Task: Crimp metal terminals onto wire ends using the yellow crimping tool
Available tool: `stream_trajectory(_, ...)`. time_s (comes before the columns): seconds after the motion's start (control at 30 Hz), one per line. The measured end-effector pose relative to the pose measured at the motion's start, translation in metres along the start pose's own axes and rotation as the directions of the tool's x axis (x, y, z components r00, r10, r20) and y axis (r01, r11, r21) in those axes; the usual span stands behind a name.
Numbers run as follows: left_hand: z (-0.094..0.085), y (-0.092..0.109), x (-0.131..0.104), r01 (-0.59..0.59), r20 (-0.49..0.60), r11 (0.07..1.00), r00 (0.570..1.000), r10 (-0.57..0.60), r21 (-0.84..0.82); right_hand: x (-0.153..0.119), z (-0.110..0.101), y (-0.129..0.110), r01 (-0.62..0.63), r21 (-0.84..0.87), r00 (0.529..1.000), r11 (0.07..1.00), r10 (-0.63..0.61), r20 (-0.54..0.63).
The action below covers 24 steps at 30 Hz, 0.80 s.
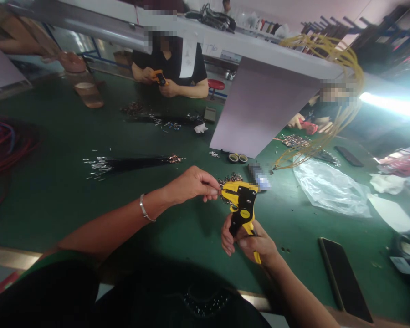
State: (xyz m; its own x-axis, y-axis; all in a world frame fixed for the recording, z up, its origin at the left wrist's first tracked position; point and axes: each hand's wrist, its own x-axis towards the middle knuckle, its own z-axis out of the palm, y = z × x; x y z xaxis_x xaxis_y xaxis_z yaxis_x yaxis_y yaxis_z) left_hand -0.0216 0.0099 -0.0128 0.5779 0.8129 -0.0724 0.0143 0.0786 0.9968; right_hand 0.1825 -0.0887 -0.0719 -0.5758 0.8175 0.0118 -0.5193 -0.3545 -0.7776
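My right hand [249, 241] is wrapped around the handles of a yellow and black wire stripper [244, 207], its jaws pointing left. Right at those jaws, my left hand [200, 184] is closed in a pinch on a thin wire, most of it hidden by the fingers. Behind the tool lies a pile of wire pieces [234, 178] with coppery ends, partly covered by the stripper. To the left of it, a bundle of black wires [136, 163] rests on the green tabletop [177, 232], with silvery tips at one end and coppery tips at the other.
Two small round rolls [238, 158] sit by a pale divider panel [259, 105]. On the right are a clear plastic bag [331, 187], yellow cable [353, 73] and a phone [345, 278]. Red and blue wire coils [7, 146] lie left. Across the table, co-workers hold hand tools.
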Motion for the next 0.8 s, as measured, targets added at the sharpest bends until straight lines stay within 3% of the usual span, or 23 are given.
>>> stream_trajectory(0.4,-0.0024,0.0047,-0.0015,-0.032,0.025,0.993,0.999,0.029,0.114,-0.0033,-0.0017,0.0014,-0.004,-0.028,1.0,1.0,0.003,-0.02)
stream_trajectory(0.8,-0.0065,0.0005,0.001,-0.013,0.052,0.997,0.999,0.009,0.076,-0.003,-0.0015,0.0044,-0.008,-0.018,0.998,1.0,0.007,-0.069)
